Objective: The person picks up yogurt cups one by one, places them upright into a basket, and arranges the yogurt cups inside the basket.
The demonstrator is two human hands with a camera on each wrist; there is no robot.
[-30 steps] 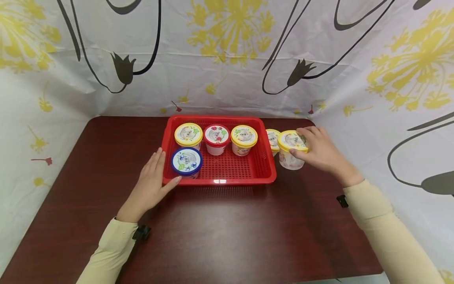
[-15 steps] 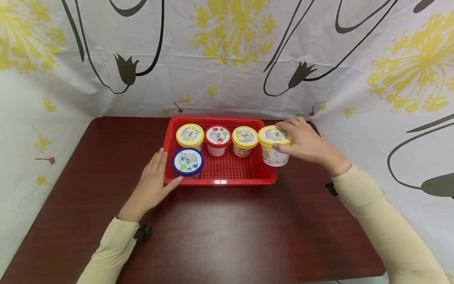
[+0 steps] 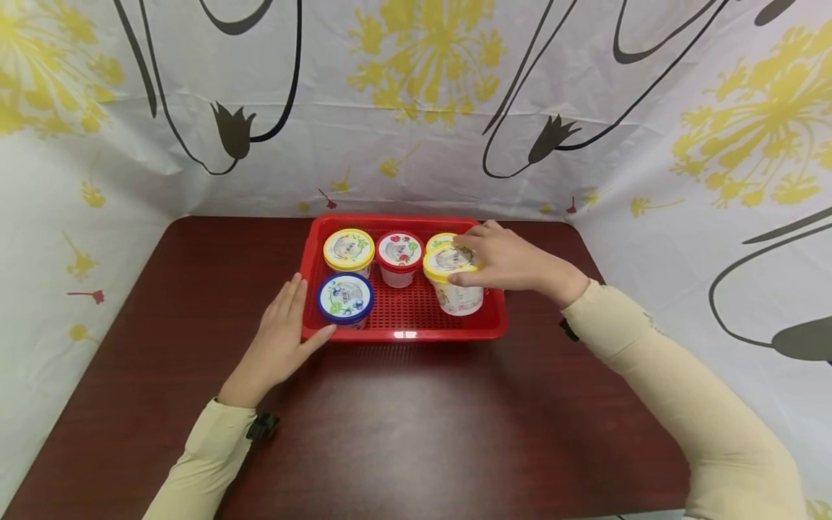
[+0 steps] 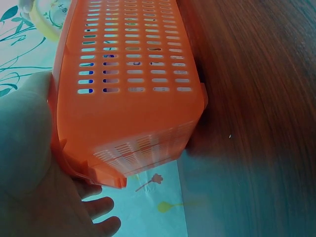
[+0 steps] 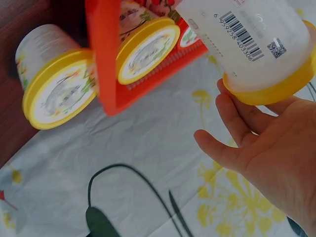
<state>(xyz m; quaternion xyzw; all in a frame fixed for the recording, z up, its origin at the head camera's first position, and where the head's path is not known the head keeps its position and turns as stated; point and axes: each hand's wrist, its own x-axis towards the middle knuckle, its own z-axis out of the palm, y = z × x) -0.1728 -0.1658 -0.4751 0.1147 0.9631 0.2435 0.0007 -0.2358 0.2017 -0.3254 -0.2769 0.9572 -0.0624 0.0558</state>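
My right hand grips a white cup with a yellow lid, holding it above the right part of a red plastic basket. In the right wrist view, fingers curve round the lid of this cup, whose side bears a barcode. My left hand rests against the basket's left side, fingers straight and thumb at the front rim. Inside the basket stand a yellow-lidded cup, a red-lidded cup and a blue-lidded cup. Another yellow-lidded cup is partly hidden behind the held one.
Outside the basket, beside its wall, a further yellow-lidded cup shows in the right wrist view; my right hand and arm hide it in the head view. The basket stands on a dark brown table, before a flower-patterned cloth.
My right hand has carried the yellow-lidded cup leftward, from the table right of the basket to above the basket. My left hand has kept its place at the basket's side.
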